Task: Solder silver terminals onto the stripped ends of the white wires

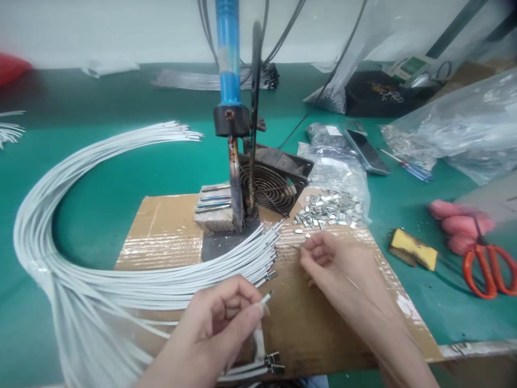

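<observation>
My left hand (226, 323) is closed, pinching one white cable (264, 299) near its stripped end between thumb and forefinger. A thin wire (294, 247) sticks out from the fingertips of my right hand (327, 264), which is closed just in front of a pile of small metal connectors (329, 209). A large bundle of white cables (161, 285) curves in from the left, its ends lying behind my left hand. Connectors are fitted to a few cable ends (274, 362) at the lower front. A soldering iron with a blue handle (229, 54) stands tip down behind the bundle.
A cardboard sheet (315, 334) covers the green bench under my hands. Beside the iron are a grooved block (214, 218) and a black fan (270, 183). To the right lie a phone (367, 151), a yellow sponge (412, 249) and orange-handled scissors (488, 272). Plastic bags (464, 118) stand farther back.
</observation>
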Tool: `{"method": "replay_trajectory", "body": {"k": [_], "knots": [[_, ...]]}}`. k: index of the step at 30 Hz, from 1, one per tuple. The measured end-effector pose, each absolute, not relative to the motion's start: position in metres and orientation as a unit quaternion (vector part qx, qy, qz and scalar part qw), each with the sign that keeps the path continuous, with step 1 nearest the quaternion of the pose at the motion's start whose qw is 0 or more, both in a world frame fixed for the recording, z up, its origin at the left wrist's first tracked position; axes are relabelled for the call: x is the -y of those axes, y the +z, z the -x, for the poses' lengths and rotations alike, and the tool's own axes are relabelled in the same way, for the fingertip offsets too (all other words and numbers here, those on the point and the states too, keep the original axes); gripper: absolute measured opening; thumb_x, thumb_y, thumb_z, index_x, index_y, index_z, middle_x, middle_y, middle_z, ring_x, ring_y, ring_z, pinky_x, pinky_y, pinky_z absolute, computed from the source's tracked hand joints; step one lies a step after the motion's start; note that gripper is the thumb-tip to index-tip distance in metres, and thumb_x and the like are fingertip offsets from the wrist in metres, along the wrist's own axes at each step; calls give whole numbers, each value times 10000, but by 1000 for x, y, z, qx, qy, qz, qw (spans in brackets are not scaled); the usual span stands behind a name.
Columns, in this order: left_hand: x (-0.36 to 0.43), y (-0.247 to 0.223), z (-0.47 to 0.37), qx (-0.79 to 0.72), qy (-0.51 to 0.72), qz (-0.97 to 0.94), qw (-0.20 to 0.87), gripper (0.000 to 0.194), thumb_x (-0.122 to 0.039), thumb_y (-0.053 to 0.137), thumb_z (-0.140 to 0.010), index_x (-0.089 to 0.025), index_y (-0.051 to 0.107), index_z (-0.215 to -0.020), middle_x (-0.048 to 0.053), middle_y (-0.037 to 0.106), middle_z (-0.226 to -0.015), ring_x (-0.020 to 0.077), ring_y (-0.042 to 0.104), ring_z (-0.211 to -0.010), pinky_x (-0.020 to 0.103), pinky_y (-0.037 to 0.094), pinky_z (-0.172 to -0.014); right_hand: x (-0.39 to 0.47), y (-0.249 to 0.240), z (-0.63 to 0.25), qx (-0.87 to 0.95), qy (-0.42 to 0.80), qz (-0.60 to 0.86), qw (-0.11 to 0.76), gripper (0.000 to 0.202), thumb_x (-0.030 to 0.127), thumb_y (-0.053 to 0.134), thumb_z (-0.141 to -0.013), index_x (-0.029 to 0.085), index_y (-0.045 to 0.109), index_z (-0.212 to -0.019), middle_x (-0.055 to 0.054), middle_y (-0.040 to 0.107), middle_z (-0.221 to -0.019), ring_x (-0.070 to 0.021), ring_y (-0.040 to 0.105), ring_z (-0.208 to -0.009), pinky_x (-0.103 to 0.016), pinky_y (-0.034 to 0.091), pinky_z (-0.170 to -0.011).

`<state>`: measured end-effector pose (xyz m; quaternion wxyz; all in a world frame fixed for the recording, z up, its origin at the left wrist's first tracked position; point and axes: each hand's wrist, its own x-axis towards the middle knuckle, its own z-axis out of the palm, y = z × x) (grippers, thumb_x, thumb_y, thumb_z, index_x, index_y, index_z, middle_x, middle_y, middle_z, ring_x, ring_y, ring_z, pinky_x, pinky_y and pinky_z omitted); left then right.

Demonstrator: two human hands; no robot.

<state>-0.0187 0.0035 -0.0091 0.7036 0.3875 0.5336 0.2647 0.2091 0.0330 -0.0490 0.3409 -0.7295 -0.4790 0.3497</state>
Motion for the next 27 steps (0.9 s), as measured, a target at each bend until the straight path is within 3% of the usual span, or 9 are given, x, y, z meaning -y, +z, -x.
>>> {"method": "replay_trajectory", "body": {"k": [3, 5, 10, 16, 21, 25, 27], "knots": [[-11, -10, 21, -531, 290, -326, 727, 587, -720, 977, -783, -181, 760, -868, -72, 605, -676, 17, 274, -467, 179, 187, -459, -14, -46, -203, 421, 418, 693, 410, 285, 492, 844, -841, 210, 805, -832, -16, 788, -655, -198, 763, -551, -294, 653, -533], [-11, -10, 23, -534, 295, -315, 727, 587, -715, 985, -778, -179, 763, -872, -64, 624, -679, 14, 272, -465, 183, 188, -461, -1, -42, -192, 385, 457, 670, 440, 326, 539, 870, -861, 214, 863, -881, -26, 831, -694, -188, 804, -588, -259, 687, -578], [-9, -5, 22, -559, 276, -323, 712, 570, -717, 953, -821, -177, 774, -857, -44, 631, -695, 38, 308, -521, 191, 151, -488, 14, -26, -161, 336, 508, 639, 470, 200, 454, 934, -837, 260, 923, -789, 14, 742, -580, -143, 733, -534, -176, 628, -535], [-10, -1, 23, -561, 262, -316, 719, 601, -724, 974, -786, -173, 732, -782, -94, 484, -616, 59, 252, -540, 213, 141, -490, 12, -15, -148, 308, 576, 581, 485, 81, 378, 954, -809, 298, 966, -802, 8, 747, -687, -73, 637, -563, -110, 526, -534], [-9, -1, 25, -565, 246, -306, 726, 629, -746, 982, -754, -173, 723, -779, -86, 495, -637, 58, 223, -546, 220, 127, -494, 12, -15, -148, 253, 622, 571, 473, 117, 391, 1017, -756, 295, 951, -757, 23, 723, -676, -56, 620, -530, -111, 507, -512], [-7, -4, 26, -575, 231, -321, 716, 639, -781, 947, -774, -179, 732, -778, -79, 504, -638, 61, 228, -539, 232, 108, -495, 12, -19, -153, 315, 592, 566, 480, 41, 350, 946, -832, 327, 966, -806, 14, 725, -690, -77, 601, -556, -141, 490, -510], [-6, -5, 25, -578, 229, -332, 710, 647, -789, 940, -776, -175, 739, -767, -72, 512, -625, 66, 261, -544, 230, 120, -501, 12, -19, -157, 396, 551, 551, 486, 129, 302, 874, -905, 370, 975, -863, 19, 728, -691, -92, 613, -580, -157, 466, -511]]}}
